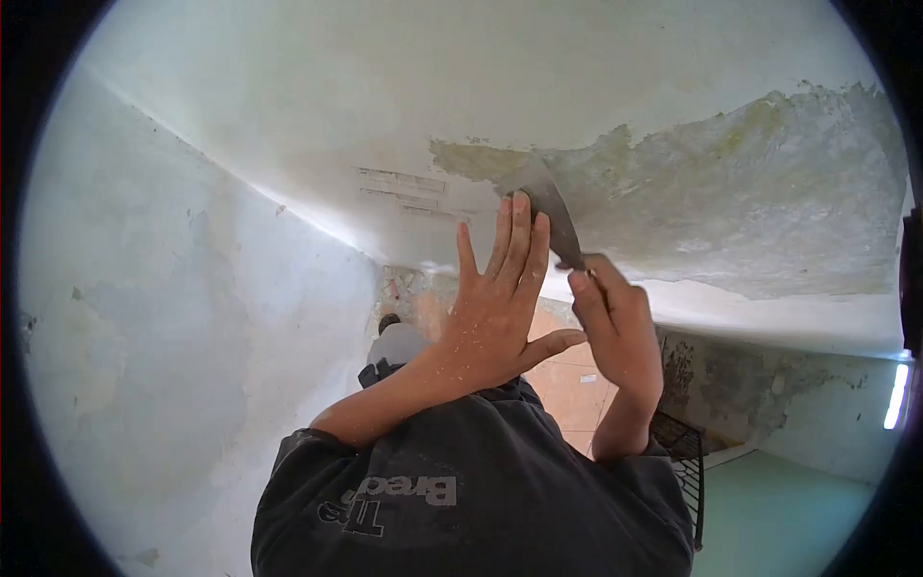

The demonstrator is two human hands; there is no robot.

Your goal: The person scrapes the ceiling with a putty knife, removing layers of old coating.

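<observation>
My right hand [620, 322] is closed round the handle of a metal scraper [550, 207], whose wide blade lies against the wall at the left part of a bare patch. Spread flat, my left hand [500, 298] has its fingertips on or beside the blade's left edge. Pale specks of dust dot both hands. The bare grey-green patch [750, 192] has a ragged upper edge and stretches to the right. Left of the blade, thin horizontal scrape marks [402, 188] show in the white paint [288, 106].
Another wall [173, 317] with faded patches stands at the left. Below are a tiled floor [567, 380] and flakes of debris [409, 288] by the wall's foot. At the lower right are a dark metal railing [685, 462] and a bright narrow opening [896, 396].
</observation>
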